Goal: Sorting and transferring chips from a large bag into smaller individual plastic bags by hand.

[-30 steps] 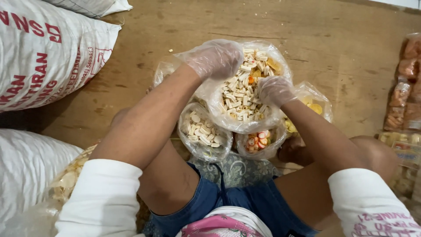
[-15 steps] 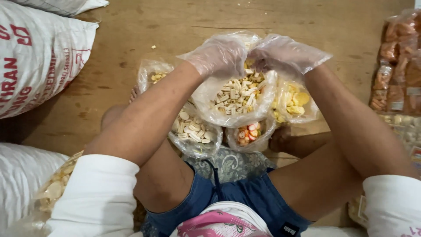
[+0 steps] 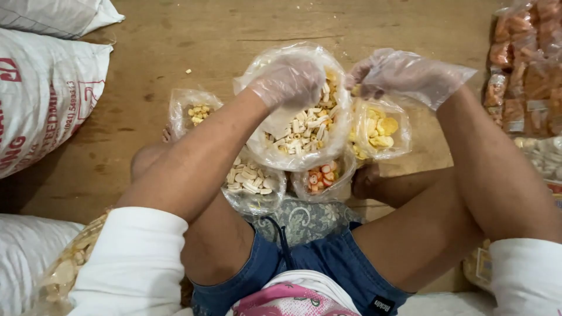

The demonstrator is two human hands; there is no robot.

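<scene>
A large clear plastic bag (image 3: 301, 137) of pale stick-shaped crackers sits between my legs on the wooden floor. My left hand (image 3: 290, 82), in a thin clear glove, grips the bag's open rim on its left side. My right hand (image 3: 389, 73), also gloved, pinches the rim at its upper right with closed fingers. Around this bag lie smaller open bags: pale crackers (image 3: 252, 182), pink and orange pieces (image 3: 322, 177), yellow crisps (image 3: 380, 131) and small yellow pieces (image 3: 199, 111).
White printed sacks (image 3: 44, 88) lie at the left, another white sack (image 3: 23, 263) at lower left beside a bag of pale chips (image 3: 67, 266). Packets of orange snacks (image 3: 524, 64) are stacked at the right. Bare wooden floor (image 3: 234, 29) stretches ahead.
My right hand has risen from the bag's side to its upper rim and pulled rightward. The left hand stays on the rim. The view has shifted slightly.
</scene>
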